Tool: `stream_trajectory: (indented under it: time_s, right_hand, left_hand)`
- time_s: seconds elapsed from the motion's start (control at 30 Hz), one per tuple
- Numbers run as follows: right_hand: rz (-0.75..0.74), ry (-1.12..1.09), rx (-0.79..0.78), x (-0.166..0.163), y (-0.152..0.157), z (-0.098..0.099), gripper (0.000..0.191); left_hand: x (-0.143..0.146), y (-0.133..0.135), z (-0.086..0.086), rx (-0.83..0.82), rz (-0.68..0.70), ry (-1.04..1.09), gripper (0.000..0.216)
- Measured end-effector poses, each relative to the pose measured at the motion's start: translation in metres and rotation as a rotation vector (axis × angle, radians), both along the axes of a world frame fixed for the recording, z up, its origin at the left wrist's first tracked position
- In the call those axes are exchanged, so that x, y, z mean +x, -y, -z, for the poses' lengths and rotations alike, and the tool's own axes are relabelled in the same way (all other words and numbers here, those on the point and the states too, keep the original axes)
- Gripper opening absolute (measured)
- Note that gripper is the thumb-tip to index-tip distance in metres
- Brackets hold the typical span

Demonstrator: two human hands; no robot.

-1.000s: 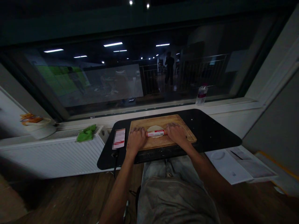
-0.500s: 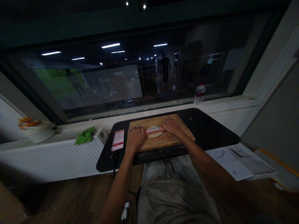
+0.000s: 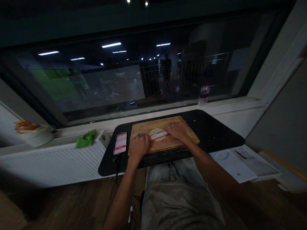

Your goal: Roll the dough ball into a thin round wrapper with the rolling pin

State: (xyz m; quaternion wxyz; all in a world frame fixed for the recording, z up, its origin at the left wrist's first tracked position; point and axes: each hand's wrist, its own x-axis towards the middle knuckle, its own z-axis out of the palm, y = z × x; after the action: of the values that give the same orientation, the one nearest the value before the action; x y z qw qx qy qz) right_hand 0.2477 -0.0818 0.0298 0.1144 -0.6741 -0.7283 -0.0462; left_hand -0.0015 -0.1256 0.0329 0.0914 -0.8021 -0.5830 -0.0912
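Note:
A thin, pale round of dough point(image 3: 157, 131) lies flat on a wooden cutting board point(image 3: 165, 147). Across the dough rests a rolling pin point(image 3: 158, 135), a slim cylinder with a red-and-white printed label. Its left end is under my left hand point(image 3: 141, 142), which is closed around it near the board's left side. My right hand point(image 3: 177, 130) closes on the other end, slightly farther from me. Both ends of the pin are hidden by my fingers.
The board sits on a black table point(image 3: 216, 131). Left of it lies a phone point(image 3: 121, 142) with a cable nearby. A water bottle point(image 3: 203, 95) stands on the windowsill. A green cloth point(image 3: 86, 139) and a white pot point(image 3: 37, 135) are by the radiator; a white box point(image 3: 232, 164) is at right.
The rolling pin has moved slightly toward me over the dough and slants more, its left end nearer to me. My left hand has come nearer too. Both hands keep their grip.

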Motion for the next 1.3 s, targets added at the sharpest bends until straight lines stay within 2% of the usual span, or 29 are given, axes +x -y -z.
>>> stream_trajectory:
  time_s: [0.1, 0.27, 0.53, 0.87, 1.3]
  right_hand:
    - [0.006, 0.015, -0.005, -0.001, 0.002, -0.001, 0.051]
    - [0.023, 0.026, 0.009, -0.002, 0.007, -0.002, 0.049]
    - [0.065, 0.01, 0.001, -0.005, 0.012, -0.004, 0.049]
    - [0.067, 0.031, 0.005, -0.007, 0.015, -0.003, 0.05]
    - [0.125, -0.011, 0.054, -0.008, 0.038, -0.004, 0.046]
  left_hand:
    - [0.004, 0.009, 0.002, 0.014, -0.049, 0.11, 0.048]
    - [0.007, 0.017, 0.011, 0.085, -0.073, 0.163, 0.047]
    - [0.006, 0.023, 0.022, 0.119, -0.03, 0.211, 0.046]
    - [0.005, 0.023, 0.047, 0.215, 0.033, 0.286, 0.044]
    - [0.006, 0.019, 0.047, 0.222, 0.017, 0.288, 0.044]
